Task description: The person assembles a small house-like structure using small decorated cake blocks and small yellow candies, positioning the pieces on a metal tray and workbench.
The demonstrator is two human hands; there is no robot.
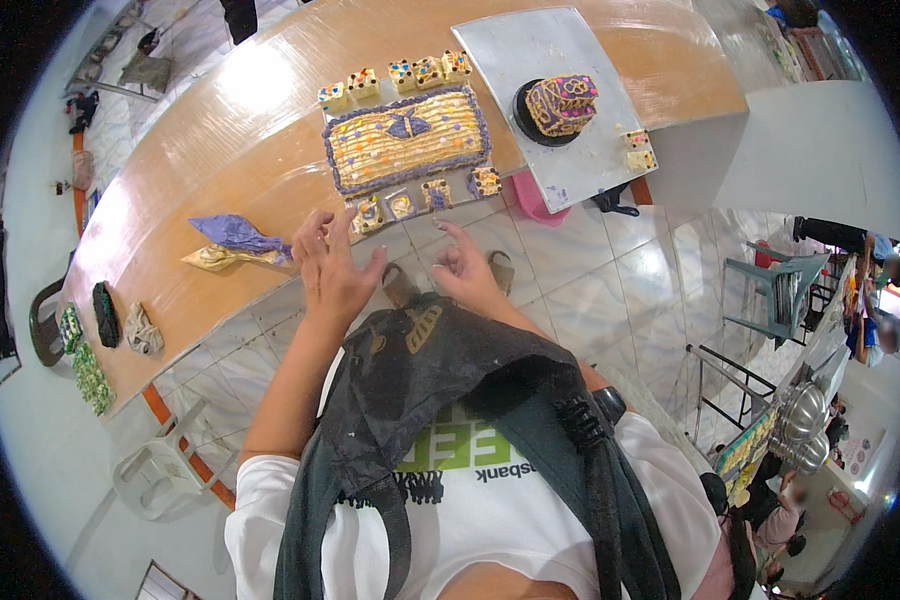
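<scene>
A rectangular sheet cake (407, 140) with cream-coloured ridges, coloured dots and a purple piped border lies on the curved wooden table. Along its near side stand several small decorated cakes, among them a purple-and-cream square cake (436, 195) and a cream one (367, 214) at the near left corner. My left hand (335, 265) hovers just in front of that corner cake, fingers apart and holding nothing that I can see. To the right, my right hand (468, 268) is raised in front of the cakes, index finger stretched out, the other fingers loosely bent, nothing visible in it.
Left of my left hand lie a purple piping bag (238, 235) and a cream piping bag (215, 258). Crumpled cloths (142, 328) rest at the far left end. A grey board (545, 45) bears a decorated cake (562, 104) on a black stand. A green chair (775, 285) stands right.
</scene>
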